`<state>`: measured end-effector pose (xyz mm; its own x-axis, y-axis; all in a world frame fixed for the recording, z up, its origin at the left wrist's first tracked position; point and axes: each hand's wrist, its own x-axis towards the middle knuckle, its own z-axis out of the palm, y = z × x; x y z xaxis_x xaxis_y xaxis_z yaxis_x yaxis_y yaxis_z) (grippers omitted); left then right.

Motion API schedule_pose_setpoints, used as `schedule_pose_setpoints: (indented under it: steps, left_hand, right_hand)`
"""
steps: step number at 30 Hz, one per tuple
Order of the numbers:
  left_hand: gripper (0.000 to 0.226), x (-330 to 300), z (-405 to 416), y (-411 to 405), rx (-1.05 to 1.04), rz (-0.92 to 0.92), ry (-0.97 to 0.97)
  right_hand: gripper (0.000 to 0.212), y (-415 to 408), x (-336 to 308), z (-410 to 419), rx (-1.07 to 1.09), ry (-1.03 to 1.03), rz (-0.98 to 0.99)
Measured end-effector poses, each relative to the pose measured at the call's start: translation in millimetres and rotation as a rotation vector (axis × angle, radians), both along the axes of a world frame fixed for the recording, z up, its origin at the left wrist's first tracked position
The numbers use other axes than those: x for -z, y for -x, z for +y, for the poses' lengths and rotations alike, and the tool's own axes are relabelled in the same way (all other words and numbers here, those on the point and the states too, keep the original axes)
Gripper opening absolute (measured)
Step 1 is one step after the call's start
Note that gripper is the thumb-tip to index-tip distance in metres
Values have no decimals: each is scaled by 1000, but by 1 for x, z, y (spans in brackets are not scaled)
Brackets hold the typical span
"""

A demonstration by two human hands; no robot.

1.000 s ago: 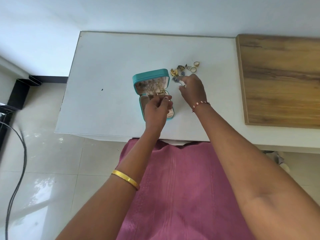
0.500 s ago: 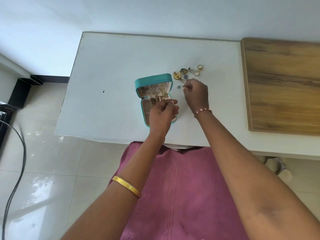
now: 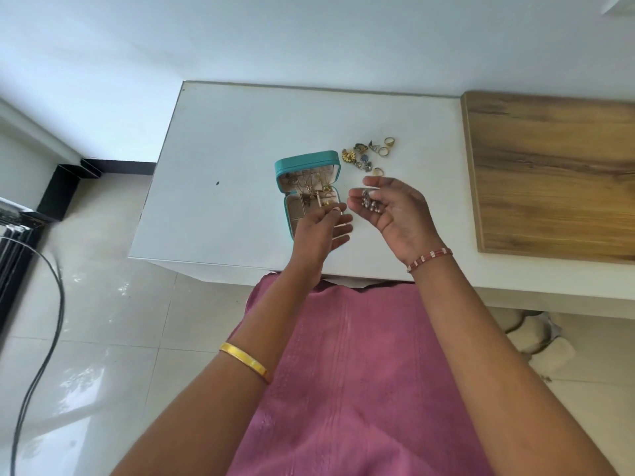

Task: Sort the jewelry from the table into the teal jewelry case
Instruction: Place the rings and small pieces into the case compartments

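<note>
The teal jewelry case (image 3: 307,162) lies open on the white table (image 3: 240,139), its lid raised, with gold chains and small pieces inside. My right hand (image 3: 395,214) is turned palm up just right of the case, and a small silvery beaded piece (image 3: 367,203) rests on its loosely bent fingers. My left hand (image 3: 323,231) hovers over the case's near right corner, fingertips pinched together; whether anything sits between them I cannot tell. A pile of loose jewelry (image 3: 367,154), rings and earrings, lies on the table beyond my right hand.
A wooden board (image 3: 549,173) covers the table's right part. The table's near edge runs just below my wrists, above a pink garment (image 3: 343,372). Black cables (image 3: 44,338) trail over the tiled floor at the left. Pale slippers (image 3: 536,338) sit under the table.
My right hand has left the jewelry pile, drawn back toward me and turned palm up with a silvery piece in it. My left hand stays by the case.
</note>
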<state>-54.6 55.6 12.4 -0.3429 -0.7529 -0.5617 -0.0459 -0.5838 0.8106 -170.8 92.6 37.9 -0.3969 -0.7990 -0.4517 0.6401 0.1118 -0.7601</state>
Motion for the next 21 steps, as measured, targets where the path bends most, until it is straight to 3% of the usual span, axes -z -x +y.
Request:
schedule_pose_setpoints:
  steps: [5,15,18,21]
  left_hand:
    - [21,3,20,-14,1,-39,13]
    - [18,10,-4,-51,-274,-125,111]
    - [17,16,-24,-58,-299,-239,278]
    - [39,16,-40,-58,-206,-336,535]
  right_hand:
    - [21,-9,9,11,-23,-159,42]
    - [14,-20,26,8,19,-319,163]
    - [21,-22,28,-1,-37,-363,247]
    - [25,-26,27,-13,-94,-376,314]
